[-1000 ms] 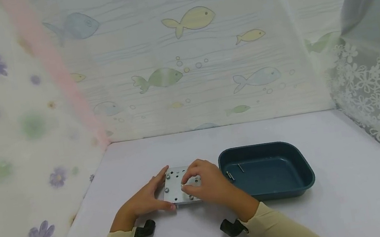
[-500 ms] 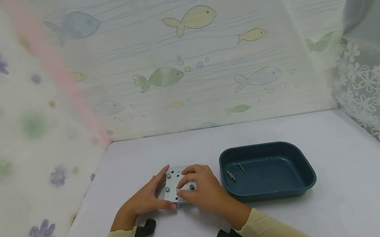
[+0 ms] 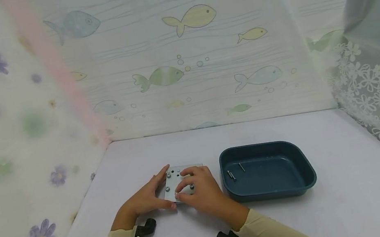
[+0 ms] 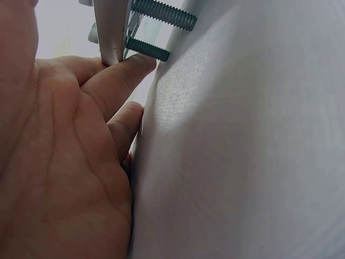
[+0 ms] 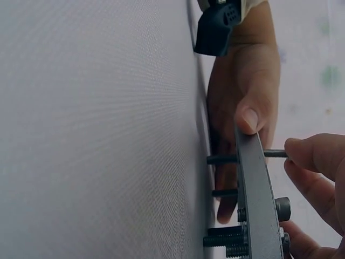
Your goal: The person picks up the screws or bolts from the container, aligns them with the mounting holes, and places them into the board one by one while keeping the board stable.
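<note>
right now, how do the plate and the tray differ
The plate is pale silver, while the tray is dark blue. The plate is flat with small holes; the tray is hollow, with raised walls, and clearly larger. The left hand holds the plate, whereas the tray is not held. Both bear small metal fasteners, set through the plate but lying loose in the tray.

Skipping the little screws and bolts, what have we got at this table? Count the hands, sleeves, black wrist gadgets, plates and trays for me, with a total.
Hands (left hand, right hand): 2
Beige sleeves: 2
Black wrist gadgets: 2
Metal plate: 1
Dark blue tray: 1
Total: 8
</note>
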Tool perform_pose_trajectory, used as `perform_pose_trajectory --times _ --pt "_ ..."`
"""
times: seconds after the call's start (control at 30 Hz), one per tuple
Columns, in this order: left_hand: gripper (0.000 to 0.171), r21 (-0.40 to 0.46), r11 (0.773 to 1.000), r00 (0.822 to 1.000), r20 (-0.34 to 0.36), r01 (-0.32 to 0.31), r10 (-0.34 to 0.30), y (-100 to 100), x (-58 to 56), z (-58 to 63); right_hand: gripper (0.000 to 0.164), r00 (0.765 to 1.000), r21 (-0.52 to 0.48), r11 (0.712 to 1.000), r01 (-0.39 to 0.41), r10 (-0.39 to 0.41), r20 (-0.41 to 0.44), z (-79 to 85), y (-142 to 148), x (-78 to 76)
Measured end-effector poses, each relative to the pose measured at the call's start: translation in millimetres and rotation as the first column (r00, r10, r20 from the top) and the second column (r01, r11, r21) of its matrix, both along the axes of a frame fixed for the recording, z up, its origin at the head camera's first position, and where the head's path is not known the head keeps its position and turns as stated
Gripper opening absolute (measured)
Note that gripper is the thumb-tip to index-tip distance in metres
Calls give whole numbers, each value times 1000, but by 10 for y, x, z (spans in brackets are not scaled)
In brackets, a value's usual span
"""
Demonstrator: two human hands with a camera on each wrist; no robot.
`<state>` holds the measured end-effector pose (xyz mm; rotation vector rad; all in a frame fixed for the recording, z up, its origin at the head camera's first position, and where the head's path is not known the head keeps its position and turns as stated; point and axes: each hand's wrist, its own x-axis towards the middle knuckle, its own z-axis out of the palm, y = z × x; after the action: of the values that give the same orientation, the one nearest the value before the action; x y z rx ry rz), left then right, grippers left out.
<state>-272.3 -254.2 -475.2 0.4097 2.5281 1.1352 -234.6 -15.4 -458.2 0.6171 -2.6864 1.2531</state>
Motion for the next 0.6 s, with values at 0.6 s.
perform_pose_trajectory --times 0.6 --pt "127 -16 1000 1000 0 -4 4 7 -9 -19 6 999 9 1000 -12 12 -39 6 -4 28"
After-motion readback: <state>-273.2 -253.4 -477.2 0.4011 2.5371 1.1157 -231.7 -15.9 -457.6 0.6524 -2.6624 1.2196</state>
